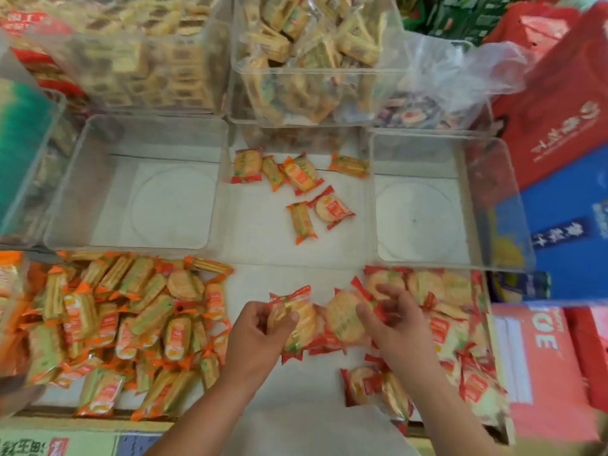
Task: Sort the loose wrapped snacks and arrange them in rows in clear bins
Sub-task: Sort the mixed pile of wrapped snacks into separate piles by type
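Observation:
My left hand [260, 337] grips a small stack of round red-wrapped crackers [301, 319] near the front middle. Beside it, my right hand [394, 320] pinches another round red-wrapped cracker [343, 319]. A heap of long orange-wrapped snacks [125, 327] lies at the left. More red-wrapped round crackers [457, 327] are piled at the right. Several loose snacks of both kinds [296, 185] are scattered on the white surface between two clear bins. The left clear bin [75, 179] and the right clear bin [493, 199] hold nothing.
Two clear bins at the back, one on the left [138, 60] and one in the middle [312, 67], are full of wrapped snacks. A thin plastic bag [460, 74] sits behind the right bin. Red boxes [559, 103] and blue boxes [566, 232] stand along the right side.

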Demonstrator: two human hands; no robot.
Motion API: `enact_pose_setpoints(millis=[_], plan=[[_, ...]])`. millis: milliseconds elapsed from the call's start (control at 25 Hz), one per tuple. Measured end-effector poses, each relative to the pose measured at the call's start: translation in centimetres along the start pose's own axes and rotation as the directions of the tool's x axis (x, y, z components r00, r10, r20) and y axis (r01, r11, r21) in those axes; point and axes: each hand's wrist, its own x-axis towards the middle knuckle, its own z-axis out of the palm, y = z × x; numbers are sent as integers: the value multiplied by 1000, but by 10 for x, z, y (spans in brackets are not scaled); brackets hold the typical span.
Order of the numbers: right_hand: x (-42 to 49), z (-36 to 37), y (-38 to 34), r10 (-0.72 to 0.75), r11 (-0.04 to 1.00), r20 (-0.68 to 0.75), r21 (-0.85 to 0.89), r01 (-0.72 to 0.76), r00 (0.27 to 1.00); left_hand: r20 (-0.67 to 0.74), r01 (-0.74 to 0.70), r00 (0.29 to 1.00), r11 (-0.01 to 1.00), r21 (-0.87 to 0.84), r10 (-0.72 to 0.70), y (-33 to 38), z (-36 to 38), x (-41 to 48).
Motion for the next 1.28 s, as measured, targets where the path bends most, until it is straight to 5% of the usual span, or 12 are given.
enact_pose_setpoints(millis=[280, 600, 760, 920, 1080, 1280], plan=[[-79, -48, 69, 230, 970, -1, 80, -230, 973, 145, 87, 985, 994, 73, -97, -45, 30, -55], [-120, -88, 105, 262, 955, -80, 162, -247, 962, 263, 71, 961, 994, 81, -90, -35, 86, -56], [-126, -99, 113, 241, 961, -117, 166, -220, 963, 320, -40, 946, 959, 280, -54, -55, 106, -41], [-114, -89, 108, 199, 979, -62, 54, -195, 978, 397, -72, 916, 954, 292, -53, -73, 105, -40], [-95, -82, 88, 65, 982, -18, -179, -67, 998, 349, -161, 937, 884, 439, -2, -79, 94, -38], [-58, -65, 72, -79, 916, 101, -386, 113, 992, 365, -196, 930, 892, 408, 37, -83, 87, -43]])
